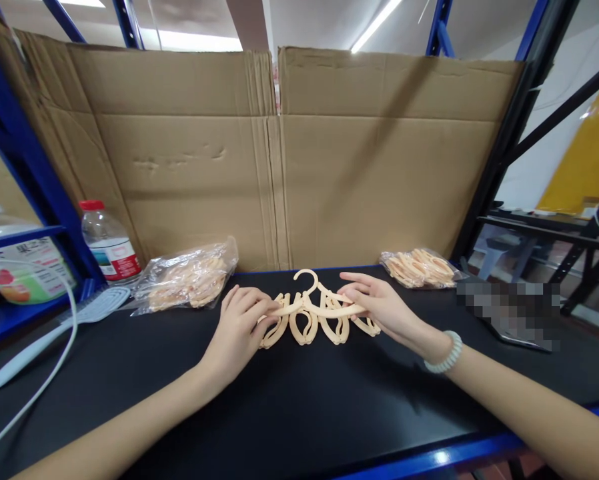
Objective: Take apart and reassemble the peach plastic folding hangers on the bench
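Note:
A cream plastic folding hanger is spread open between my hands, its hook pointing away from me. My left hand pinches the end of its left arm. With thumb and fingers, my right hand grips the end of the right arm; a pale coiled band circles that wrist. Beneath the hanger, several folded cream hangers lie in a row on the black table. My fingers partly cover the outer ones.
Clear bags of cream hangers lie at the back left and back right. A hairbrush, a white cable and a red-capped bottle are at left. A blurred flat object lies right. Cardboard walls the back.

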